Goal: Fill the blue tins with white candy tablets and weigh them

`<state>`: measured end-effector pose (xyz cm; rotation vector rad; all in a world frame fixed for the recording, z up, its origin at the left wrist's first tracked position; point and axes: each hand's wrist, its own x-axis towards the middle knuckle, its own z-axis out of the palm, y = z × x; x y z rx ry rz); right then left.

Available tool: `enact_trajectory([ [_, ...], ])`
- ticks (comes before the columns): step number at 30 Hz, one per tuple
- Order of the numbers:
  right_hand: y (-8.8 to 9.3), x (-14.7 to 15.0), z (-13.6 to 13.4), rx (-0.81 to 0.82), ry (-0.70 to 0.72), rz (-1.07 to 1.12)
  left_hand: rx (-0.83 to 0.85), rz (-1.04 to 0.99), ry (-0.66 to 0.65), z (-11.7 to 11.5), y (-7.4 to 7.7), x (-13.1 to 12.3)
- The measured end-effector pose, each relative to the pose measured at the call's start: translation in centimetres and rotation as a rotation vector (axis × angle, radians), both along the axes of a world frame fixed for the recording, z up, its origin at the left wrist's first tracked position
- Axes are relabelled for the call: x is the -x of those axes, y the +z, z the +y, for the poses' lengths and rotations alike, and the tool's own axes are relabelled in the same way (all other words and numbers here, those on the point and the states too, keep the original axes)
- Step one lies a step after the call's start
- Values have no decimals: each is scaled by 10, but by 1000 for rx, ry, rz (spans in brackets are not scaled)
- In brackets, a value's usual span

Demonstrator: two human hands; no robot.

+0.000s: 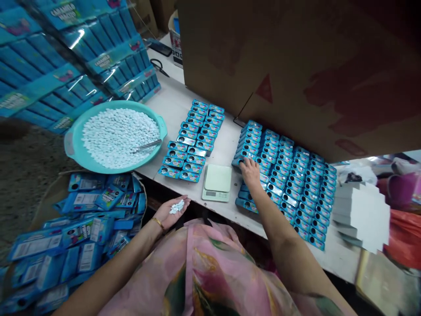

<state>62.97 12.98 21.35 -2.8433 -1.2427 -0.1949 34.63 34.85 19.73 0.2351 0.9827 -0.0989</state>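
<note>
White candies (pixel 176 206) lie in a small heap in the cupped palm of my left hand (pixel 171 211), which is turned up near the table's front edge. My right hand (pixel 251 173) reaches out to the right, with its fingers closed on a small blue box (pixel 239 162) at the near end of a raised row. More blue boxes (pixel 291 180) stand in tight rows beside it, round dark holes in their tops. Between my hands a pale kitchen scale (pixel 217 179) has nothing on its plate. Left of the scale stands a smaller double row of blue boxes (pixel 194 160).
A turquoise basin (pixel 67 142) full of white candies, with a metal scoop (pixel 148 146), stands at the left. Below it, a carton (pixel 143 188) holds loose blue packs. Wrapped packs (pixel 108 57) are stacked behind. A large cardboard box (pixel 279 79) blocks the back; scissors (pixel 159 66) lie farther left.
</note>
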Motion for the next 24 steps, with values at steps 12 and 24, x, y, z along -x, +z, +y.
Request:
enact_trajectory([
  [12,44,78,12,8,197,147,40,-32,-46,-10,4,-15],
  [24,45,138,18,-309,235,430,107,-143,-130,-14,22,-13],
])
